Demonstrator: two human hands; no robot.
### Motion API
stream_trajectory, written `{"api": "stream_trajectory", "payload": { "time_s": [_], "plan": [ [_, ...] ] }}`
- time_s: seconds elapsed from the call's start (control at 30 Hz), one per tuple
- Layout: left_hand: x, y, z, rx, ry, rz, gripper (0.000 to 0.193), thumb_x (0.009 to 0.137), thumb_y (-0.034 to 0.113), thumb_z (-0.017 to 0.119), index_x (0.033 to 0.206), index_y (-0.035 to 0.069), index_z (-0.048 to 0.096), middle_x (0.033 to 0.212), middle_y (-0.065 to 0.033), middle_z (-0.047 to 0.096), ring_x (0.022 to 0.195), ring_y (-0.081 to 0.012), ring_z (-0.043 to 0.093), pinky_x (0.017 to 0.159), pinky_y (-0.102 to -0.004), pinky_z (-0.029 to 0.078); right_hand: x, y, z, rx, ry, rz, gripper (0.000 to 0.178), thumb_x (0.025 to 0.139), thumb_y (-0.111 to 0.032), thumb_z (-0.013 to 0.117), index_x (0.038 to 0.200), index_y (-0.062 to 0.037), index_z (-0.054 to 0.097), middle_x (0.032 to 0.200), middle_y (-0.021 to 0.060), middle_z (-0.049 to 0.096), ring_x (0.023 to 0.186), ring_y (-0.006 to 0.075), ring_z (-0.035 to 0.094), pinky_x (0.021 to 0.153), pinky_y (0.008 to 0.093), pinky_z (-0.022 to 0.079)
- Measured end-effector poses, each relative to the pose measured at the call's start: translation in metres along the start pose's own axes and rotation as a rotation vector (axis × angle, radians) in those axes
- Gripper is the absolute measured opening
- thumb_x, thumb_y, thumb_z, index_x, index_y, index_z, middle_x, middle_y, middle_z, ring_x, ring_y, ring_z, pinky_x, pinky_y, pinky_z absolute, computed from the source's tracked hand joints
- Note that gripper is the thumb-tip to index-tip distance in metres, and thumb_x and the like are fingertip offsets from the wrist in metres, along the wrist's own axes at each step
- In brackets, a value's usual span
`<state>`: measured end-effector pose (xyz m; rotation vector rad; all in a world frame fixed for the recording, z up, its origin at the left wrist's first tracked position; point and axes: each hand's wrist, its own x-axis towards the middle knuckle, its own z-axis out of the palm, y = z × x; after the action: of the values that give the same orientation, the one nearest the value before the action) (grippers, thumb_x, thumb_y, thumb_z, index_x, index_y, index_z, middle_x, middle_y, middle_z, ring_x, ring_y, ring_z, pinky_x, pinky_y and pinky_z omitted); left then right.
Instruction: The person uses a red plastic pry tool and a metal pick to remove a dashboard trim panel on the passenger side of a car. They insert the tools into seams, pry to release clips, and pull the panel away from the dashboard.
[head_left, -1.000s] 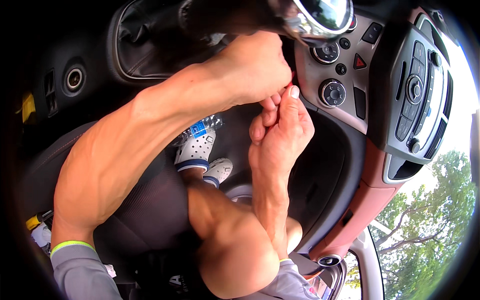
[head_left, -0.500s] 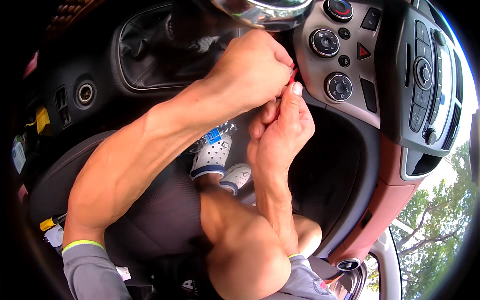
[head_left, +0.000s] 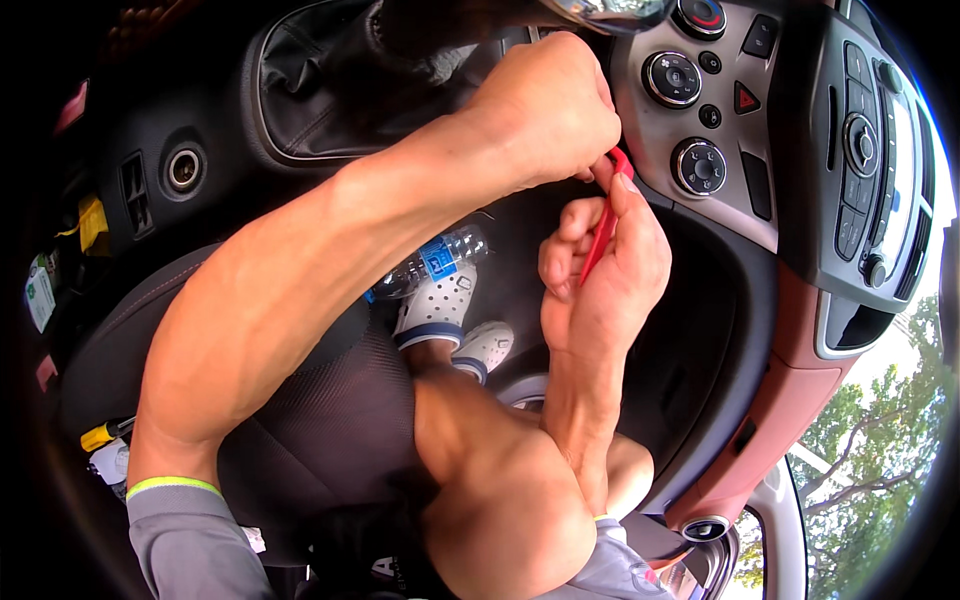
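A narrow, flat red strip, like a plastic pry tool (head_left: 600, 240), runs along the palm of my right hand (head_left: 625, 262). The right thumb presses against it, and the fingers curl round from the other side. Its far end bends toward my left hand (head_left: 555, 105), whose fingers are closed at that end. The back of the left hand hides what exactly its fingertips grip. Both hands are close to the lower edge of the silver dashboard control panel (head_left: 640, 110).
Round knobs (head_left: 699, 167) and the stereo unit (head_left: 862, 150) are on the right. A gear lever boot (head_left: 310, 90) lies at upper left. A clear bottle (head_left: 435, 262) is near a white clog (head_left: 440, 300). A yellow-handled tool (head_left: 100, 436) sits beside the seat (head_left: 330, 420).
The hands have shifted slightly right, and the right hand has turned so that far more of the red strip shows. The whole view has also shifted a little; more of the bottle is visible.
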<state>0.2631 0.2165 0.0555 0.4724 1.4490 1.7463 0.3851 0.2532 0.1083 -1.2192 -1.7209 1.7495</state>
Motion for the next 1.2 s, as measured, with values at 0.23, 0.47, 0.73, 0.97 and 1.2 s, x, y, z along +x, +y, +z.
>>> {"api": "stream_trajectory", "payload": {
  "time_s": [0.23,0.47,0.73,0.97,1.2],
  "plan": [
    [0.002,-0.008,0.006,0.012,0.037,0.042,0.020,0.095,0.003,0.063,0.103,-0.013,0.071,0.083,-0.0151,0.073,0.073,-0.0197,0.074,0.065,-0.0301,0.060,0.003,0.017,-0.004,0.137,-0.032,-0.091,0.033,0.109,-0.029,0.055,0.102,0.0015,0.065,0.058,-0.0006,0.044,0.037,0.0103,0.033,0.036,0.0277,0.024],
    [-0.009,0.005,-0.004,-0.100,-0.028,-0.048,0.028,0.100,0.015,0.064,0.092,-0.010,0.074,0.080,-0.0109,0.072,0.072,-0.0147,0.070,0.068,-0.0269,0.060,0.015,0.024,0.006,0.114,-0.020,-0.149,0.036,0.109,-0.031,0.054,0.098,0.0025,0.062,0.058,-0.0001,0.045,0.040,0.0084,0.033,0.036,0.0249,0.028],
    [0.001,-0.011,-0.011,0.023,-0.138,0.036,0.028,0.101,0.012,0.060,0.089,-0.010,0.072,0.077,-0.0094,0.070,0.073,-0.0133,0.069,0.070,-0.0282,0.059,0.013,0.035,0.013,-0.011,0.059,-0.206,0.038,0.109,-0.033,0.055,0.093,0.0010,0.062,0.058,-0.0023,0.047,0.043,0.0050,0.035,0.038,0.0233,0.029],
    [0.001,-0.008,-0.012,0.083,-0.198,0.075,0.027,0.104,0.013,0.059,0.094,-0.010,0.070,0.081,-0.0068,0.070,0.076,-0.0116,0.069,0.069,-0.0276,0.059,0.022,0.037,-0.001,-0.157,0.005,-0.277,0.037,0.108,-0.034,0.057,0.093,-0.0009,0.062,0.057,-0.0052,0.046,0.044,0.0025,0.037,0.039,0.0219,0.027],
    [-0.017,0.014,-0.003,-0.024,-0.294,0.001,0.029,0.101,0.017,0.067,0.115,-0.008,0.071,0.092,-0.0085,0.074,0.078,-0.0112,0.070,0.070,-0.0246,0.058,-0.004,-0.003,-0.041,-0.135,-0.230,-0.027,0.031,0.111,-0.028,0.049,0.111,0.0018,0.059,0.065,0.0037,0.060,0.049,0.0075,0.051,0.046,0.0229,0.041]
  ]
}}
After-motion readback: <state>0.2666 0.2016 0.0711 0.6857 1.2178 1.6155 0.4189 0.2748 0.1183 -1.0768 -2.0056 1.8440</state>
